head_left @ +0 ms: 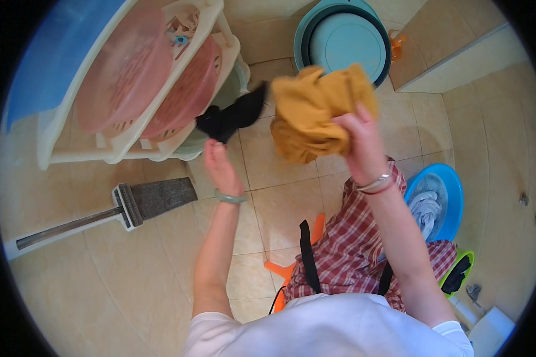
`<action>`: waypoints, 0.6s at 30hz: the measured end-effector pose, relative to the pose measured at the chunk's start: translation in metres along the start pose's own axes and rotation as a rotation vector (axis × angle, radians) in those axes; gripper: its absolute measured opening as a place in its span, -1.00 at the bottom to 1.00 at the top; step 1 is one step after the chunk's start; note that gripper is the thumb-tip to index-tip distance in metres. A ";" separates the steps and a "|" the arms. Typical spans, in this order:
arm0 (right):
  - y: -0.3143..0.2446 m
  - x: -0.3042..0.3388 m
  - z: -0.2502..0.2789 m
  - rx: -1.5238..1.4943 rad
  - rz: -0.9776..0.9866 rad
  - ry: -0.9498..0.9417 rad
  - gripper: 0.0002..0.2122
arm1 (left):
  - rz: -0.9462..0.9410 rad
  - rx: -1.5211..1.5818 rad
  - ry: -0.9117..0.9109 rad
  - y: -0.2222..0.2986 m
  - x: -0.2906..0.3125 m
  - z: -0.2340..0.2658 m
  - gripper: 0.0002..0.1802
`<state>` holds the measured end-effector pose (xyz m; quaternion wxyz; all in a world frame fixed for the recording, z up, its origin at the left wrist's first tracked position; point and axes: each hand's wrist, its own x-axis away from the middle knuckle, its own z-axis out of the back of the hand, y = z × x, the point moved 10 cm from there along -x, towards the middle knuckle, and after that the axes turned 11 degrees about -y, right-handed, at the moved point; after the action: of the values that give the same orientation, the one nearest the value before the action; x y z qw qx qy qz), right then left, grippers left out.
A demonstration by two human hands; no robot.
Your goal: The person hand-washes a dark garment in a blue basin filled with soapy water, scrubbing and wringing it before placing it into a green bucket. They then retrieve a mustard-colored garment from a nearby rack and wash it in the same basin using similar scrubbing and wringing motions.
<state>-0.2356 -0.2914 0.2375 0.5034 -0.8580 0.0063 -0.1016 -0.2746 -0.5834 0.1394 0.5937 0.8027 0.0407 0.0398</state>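
My left hand (221,169), with a green bangle at its wrist, pinches a small black cloth (235,118) at its lower end. The cloth is sock-shaped, though its exact kind is unclear. Bunched up in my right hand (363,143) is a mustard-yellow garment (315,107), slightly blurred; it hangs in folds above the tiled floor (280,208). The two cloths are close together but do not seem to touch. To the right of my plaid-covered knees, a blue basin (452,184) holds foamy water and a pale wet cloth (426,211).
On the left stands a white rack (80,156) with pink baskets (125,71) and a pale green tub. A flat mop (161,197) lies below it. Teal basins (348,44) are stacked at the far wall. A lime-green bucket (470,262) holds black cloth; an orange stool (280,269) is under me.
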 end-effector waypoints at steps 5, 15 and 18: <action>0.044 -0.005 -0.021 -0.172 -0.138 -0.019 -0.66 | -0.103 -0.231 -0.368 0.034 0.044 -0.104 -0.95; 0.018 0.008 0.034 -0.077 0.009 0.125 -0.62 | 0.397 0.280 -0.160 -0.038 0.081 -0.097 -0.67; -0.032 0.022 0.008 -0.231 0.099 0.035 -0.68 | 0.977 0.307 0.170 -0.137 0.113 -0.044 -0.20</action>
<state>-0.2153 -0.2714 0.2648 0.4056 -0.9069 0.0693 -0.0903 -0.1701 -0.4891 0.0234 0.3758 0.7999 -0.2854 0.3708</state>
